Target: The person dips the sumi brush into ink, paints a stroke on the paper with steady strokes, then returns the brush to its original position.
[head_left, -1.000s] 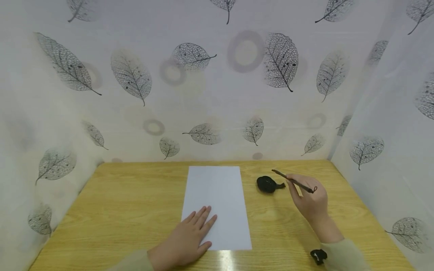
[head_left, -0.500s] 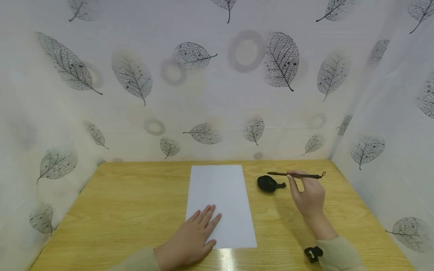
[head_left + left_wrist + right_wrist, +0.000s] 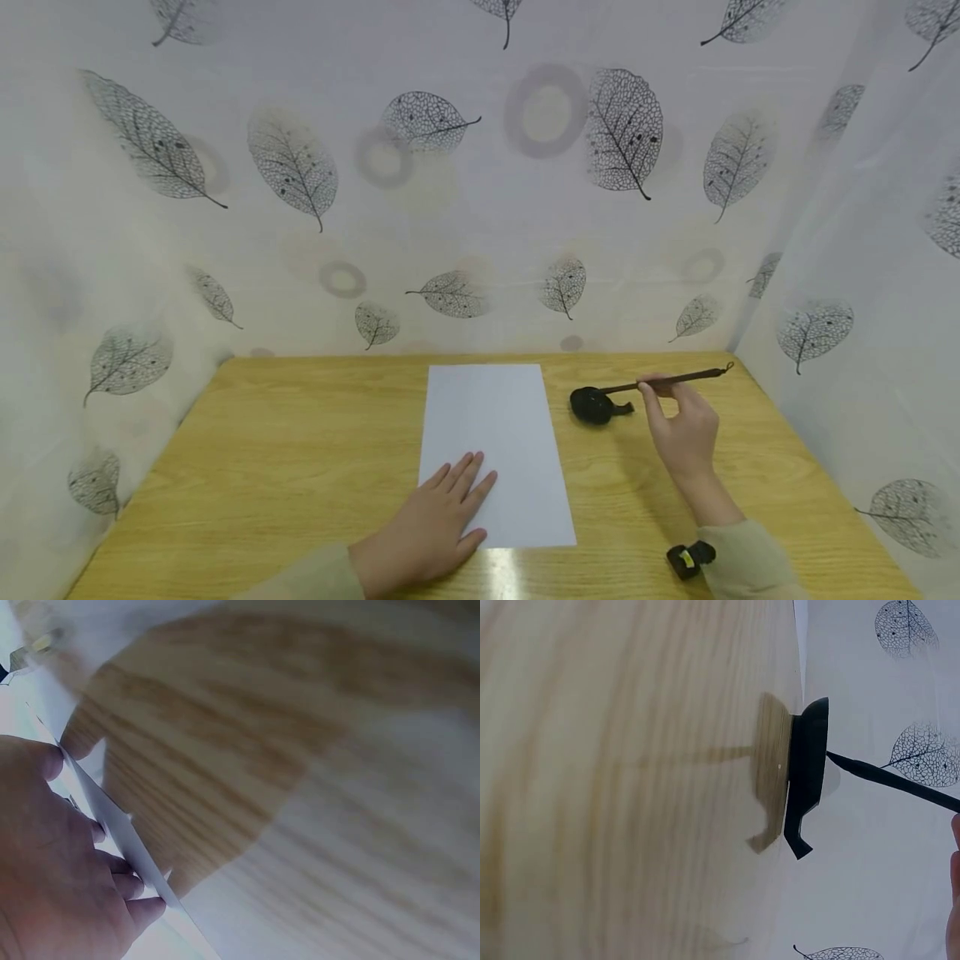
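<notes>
My right hand pinches a dark calligraphy brush by its shaft, thumb against fingers. The brush slants down to the left, and its tip reaches the top of a small black ink dish with a curved handle. In the right wrist view the tip meets the dish's rim side, while only the edges of my fingers show. My left hand lies flat with fingers spread on the lower left of a white sheet of paper. The left wrist view shows its fingertips along the sheet.
All this rests on a yellow wood-grain table, enclosed at the back and sides by a pale leaf-printed curtain. The dish sits right of the paper's upper part. A black device hangs at my right wrist.
The brush has swung from above the dish so that its tip now points down into it. My left hand and the paper have slid slightly right; the dish has stayed in place.
</notes>
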`<state>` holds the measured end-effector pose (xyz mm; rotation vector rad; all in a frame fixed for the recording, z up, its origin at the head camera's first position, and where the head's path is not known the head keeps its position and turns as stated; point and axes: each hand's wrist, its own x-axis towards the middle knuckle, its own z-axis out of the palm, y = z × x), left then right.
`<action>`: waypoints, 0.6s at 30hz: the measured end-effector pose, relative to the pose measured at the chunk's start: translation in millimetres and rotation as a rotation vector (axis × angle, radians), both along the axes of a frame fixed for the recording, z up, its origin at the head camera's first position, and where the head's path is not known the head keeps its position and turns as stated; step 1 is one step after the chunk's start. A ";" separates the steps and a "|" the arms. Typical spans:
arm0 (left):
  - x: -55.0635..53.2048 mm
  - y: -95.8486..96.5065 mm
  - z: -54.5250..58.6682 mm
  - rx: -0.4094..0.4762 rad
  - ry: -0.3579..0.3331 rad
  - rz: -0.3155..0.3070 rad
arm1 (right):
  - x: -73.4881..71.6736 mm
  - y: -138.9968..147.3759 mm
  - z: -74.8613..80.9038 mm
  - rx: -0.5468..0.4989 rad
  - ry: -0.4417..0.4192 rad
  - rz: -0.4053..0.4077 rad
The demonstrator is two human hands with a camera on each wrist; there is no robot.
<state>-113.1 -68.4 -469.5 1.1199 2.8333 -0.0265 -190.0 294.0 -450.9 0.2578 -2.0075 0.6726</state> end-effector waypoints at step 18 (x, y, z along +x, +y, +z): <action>-0.9 -1.6 -1.8 0.023 -0.026 -0.010 | -6.9 7.4 -7.0 -0.165 -0.190 0.007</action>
